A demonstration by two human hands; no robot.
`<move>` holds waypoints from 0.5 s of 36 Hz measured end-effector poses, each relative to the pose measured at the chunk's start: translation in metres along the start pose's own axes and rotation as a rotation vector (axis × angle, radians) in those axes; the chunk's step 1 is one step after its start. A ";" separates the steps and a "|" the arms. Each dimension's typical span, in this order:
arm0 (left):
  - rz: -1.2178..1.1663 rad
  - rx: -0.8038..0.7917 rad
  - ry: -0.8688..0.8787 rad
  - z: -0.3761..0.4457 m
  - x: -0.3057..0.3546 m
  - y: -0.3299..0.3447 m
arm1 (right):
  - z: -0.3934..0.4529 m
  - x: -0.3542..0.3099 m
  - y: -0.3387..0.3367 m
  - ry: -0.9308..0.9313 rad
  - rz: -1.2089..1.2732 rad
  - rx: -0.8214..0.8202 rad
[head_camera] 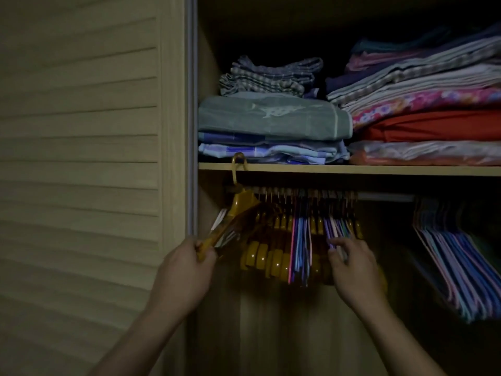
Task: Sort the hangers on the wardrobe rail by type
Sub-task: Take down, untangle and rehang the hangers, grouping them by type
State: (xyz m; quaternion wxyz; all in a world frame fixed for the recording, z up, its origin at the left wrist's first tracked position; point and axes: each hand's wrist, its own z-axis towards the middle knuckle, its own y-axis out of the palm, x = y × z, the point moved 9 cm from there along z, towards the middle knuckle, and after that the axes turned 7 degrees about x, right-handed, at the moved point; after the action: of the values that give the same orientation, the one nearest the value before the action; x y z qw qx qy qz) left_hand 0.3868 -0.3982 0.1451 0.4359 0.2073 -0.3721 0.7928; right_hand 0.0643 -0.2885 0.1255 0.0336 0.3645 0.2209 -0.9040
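My left hand (187,267) grips the arm of a yellow plastic hanger (238,204), lifted off the rail with its hook up in front of the shelf edge. A dense row of yellow hangers (271,256) mixed with thin coloured wire hangers (299,240) hangs on the wardrobe rail (385,197). My right hand (349,264) reaches into the right part of this row, its fingers curled among thin wire hangers. Further right on the rail hangs a separate bunch of thin wire hangers (458,253).
A wooden shelf (352,169) above the rail carries stacks of folded cloth (273,123). A slatted sliding door (81,158) covers the left side. The wardrobe interior below the hangers is dark.
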 end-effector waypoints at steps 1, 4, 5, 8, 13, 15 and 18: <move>0.003 0.008 0.011 0.002 -0.001 0.003 | -0.003 0.002 0.002 0.010 -0.005 -0.002; -0.005 0.022 0.021 0.003 -0.002 0.009 | -0.008 0.005 0.008 0.024 -0.002 -0.008; -0.009 0.026 0.022 0.004 -0.002 0.011 | -0.008 0.004 0.011 0.026 -0.007 -0.009; -0.005 0.033 0.047 0.009 -0.001 0.015 | -0.006 0.003 0.017 0.025 -0.022 -0.005; 0.033 0.030 0.075 0.015 0.009 0.023 | -0.007 -0.002 0.031 -0.028 -0.037 -0.008; 0.063 0.044 0.095 0.017 0.012 0.027 | -0.007 -0.002 0.034 -0.036 -0.022 -0.004; 0.085 0.050 0.124 0.017 0.010 0.032 | -0.008 -0.002 0.037 -0.044 -0.033 -0.005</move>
State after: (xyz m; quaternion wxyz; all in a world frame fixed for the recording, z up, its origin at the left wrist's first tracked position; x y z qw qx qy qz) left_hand 0.3539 -0.4166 0.1491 0.4185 0.1525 -0.3331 0.8310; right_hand 0.0791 -0.3184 0.1081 0.0244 0.3407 0.2286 -0.9116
